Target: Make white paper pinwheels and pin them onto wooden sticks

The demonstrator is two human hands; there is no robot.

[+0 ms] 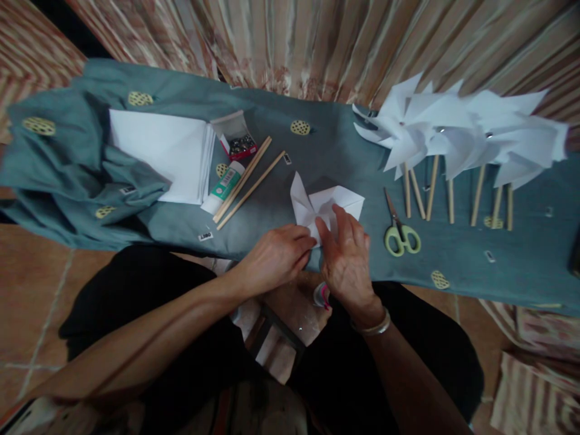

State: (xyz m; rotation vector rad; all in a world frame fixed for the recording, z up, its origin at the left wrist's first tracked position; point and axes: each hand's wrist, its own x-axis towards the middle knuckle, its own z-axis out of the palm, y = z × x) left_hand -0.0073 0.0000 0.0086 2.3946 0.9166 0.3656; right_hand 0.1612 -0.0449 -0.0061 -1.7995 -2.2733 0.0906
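Note:
A white paper pinwheel point(344, 199) lies at the table's near edge, its blades partly folded in and no stick on it that I can see. My left hand point(283, 251) pinches its lower left part with fingers closed. From the right, my right hand point(345, 257) presses thumb and fingers onto the paper near its middle, wearing a bangle at the wrist. The fingers hide part of the centre. Green-handled scissors point(401, 232) rest just right of my right hand. Two or three wooden sticks point(251, 190) lie to the left, beside a glue stick point(225, 186).
Finished paper pinwheels point(462, 130) on sticks overlap at the right. A stack of white paper point(158, 151) sits at the left, with an opened small box of metal pins point(240, 145) beside it. The green cloth point(326, 139) is bunched at the far left; a striped curtain hangs behind.

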